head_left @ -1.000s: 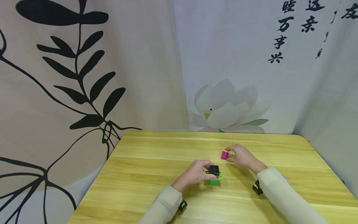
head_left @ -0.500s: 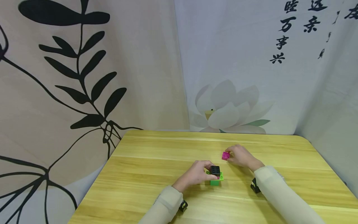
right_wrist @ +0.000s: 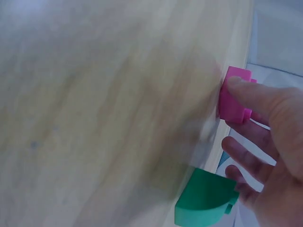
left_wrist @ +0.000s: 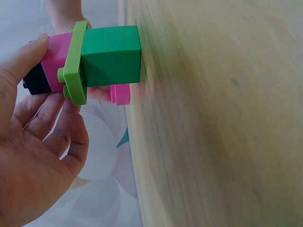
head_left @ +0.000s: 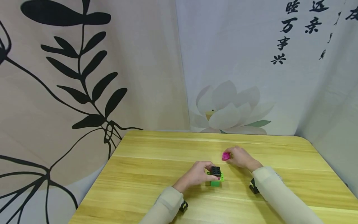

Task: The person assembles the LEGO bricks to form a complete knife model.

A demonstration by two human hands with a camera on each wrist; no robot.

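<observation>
Studded brick stack (left_wrist: 84, 61), black over pink, lime and green

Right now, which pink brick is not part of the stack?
The pink brick pinched by the right hand. The other pink brick sits between the black brick and lime-green plate in the stack the left hand holds.

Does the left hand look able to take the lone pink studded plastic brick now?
Probably not: the right hand pinches that pink brick, and the left hand holds the black-topped brick stack.
</observation>
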